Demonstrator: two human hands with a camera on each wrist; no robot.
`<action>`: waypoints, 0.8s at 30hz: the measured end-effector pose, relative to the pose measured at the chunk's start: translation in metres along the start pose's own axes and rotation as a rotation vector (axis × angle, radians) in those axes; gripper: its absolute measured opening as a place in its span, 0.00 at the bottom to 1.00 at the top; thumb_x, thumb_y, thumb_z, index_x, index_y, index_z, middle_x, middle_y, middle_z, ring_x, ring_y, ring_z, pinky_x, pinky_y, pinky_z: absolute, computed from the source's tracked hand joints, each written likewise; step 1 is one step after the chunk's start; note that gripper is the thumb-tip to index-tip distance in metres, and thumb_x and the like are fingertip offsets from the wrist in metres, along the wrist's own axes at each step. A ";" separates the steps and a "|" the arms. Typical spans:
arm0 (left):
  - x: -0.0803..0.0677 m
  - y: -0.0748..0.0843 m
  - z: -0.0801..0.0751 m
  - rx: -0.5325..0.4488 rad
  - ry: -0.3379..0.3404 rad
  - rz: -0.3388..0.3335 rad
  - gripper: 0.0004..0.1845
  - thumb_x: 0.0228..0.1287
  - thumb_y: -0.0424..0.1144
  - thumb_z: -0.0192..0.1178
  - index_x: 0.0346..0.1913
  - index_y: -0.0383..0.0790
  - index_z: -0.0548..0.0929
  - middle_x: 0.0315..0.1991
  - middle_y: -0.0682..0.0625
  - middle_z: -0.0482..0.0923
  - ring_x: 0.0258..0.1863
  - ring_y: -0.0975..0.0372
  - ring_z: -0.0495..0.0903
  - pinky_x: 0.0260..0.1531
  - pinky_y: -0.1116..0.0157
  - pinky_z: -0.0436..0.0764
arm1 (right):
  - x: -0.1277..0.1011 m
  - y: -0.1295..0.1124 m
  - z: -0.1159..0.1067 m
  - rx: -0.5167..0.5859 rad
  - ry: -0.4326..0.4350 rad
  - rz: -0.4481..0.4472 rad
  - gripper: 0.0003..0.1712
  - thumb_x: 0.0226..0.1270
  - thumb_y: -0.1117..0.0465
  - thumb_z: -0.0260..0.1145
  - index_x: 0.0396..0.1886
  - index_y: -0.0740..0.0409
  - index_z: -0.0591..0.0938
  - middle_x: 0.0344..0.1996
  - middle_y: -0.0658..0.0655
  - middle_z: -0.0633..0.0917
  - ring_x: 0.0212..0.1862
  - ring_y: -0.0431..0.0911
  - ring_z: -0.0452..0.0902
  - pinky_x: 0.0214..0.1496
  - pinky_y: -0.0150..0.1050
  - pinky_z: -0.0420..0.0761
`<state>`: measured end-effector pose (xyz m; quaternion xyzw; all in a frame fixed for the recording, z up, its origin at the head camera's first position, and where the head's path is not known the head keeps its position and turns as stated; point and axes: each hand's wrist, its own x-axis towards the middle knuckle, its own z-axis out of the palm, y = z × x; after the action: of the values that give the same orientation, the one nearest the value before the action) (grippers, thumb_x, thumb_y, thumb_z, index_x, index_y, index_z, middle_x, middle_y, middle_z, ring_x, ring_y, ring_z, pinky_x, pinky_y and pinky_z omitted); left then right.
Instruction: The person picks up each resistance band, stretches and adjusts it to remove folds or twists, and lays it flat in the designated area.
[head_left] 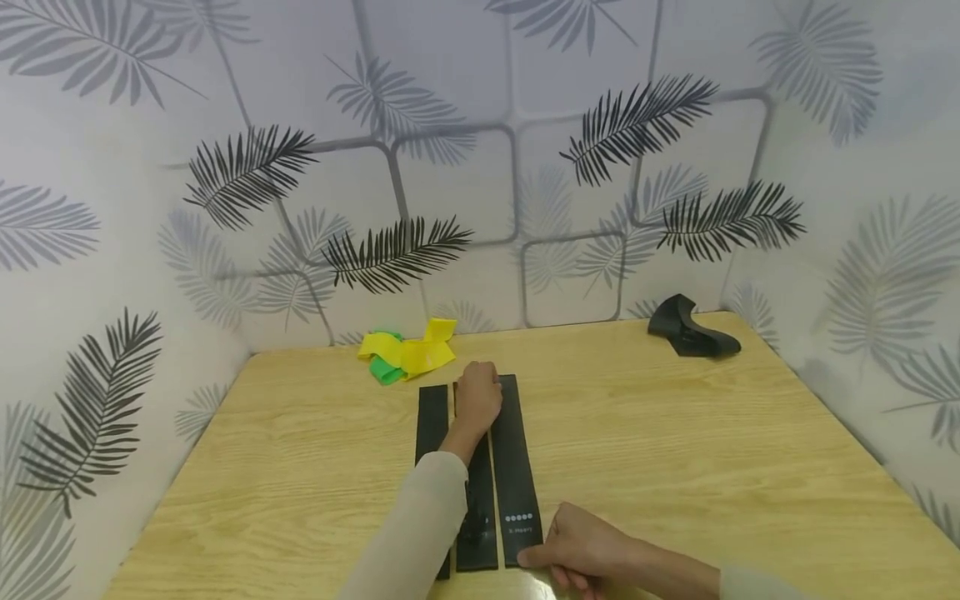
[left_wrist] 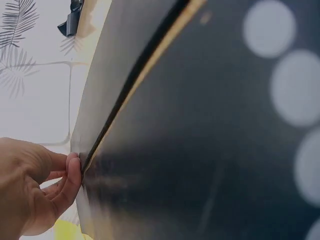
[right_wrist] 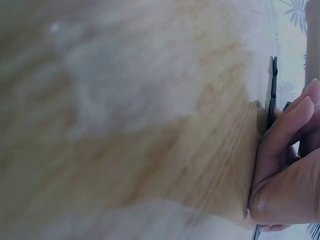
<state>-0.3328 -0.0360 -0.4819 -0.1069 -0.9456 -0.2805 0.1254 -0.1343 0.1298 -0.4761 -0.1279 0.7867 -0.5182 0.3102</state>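
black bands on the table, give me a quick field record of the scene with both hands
black bands: three flat strips side by side on the wooden table
left hand: rests on the far end of the bands, fingers curled at the edge
right hand: pinches the near end of the rightmost band
yellow and green bands: heaped beyond the strips
black object: far right corner

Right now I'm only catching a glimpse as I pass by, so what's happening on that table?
A person is laying black resistance bands side by side, flat on a wooden table. The left hand rests on the far end of the bands, fingers curled at the edge, while the right hand touches the near corner of the right band, the one printed with white dots. A yellow and green band pile lies beyond them, and a black holder sits at the far right.
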 end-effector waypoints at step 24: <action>-0.058 -0.020 -0.064 -0.270 -0.282 0.158 0.13 0.78 0.40 0.61 0.56 0.38 0.87 0.51 0.47 0.84 0.47 0.57 0.82 0.45 0.60 0.83 | 0.019 0.049 -0.279 -0.306 0.877 -0.108 0.17 0.79 0.59 0.60 0.50 0.73 0.81 0.37 0.64 0.87 0.36 0.47 0.83 0.38 0.44 0.85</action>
<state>-0.2716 -0.0955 -0.4572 -0.2347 -0.8964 -0.3761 -0.0021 -0.3168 0.3462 -0.4511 0.0182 0.9031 -0.4169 -0.1013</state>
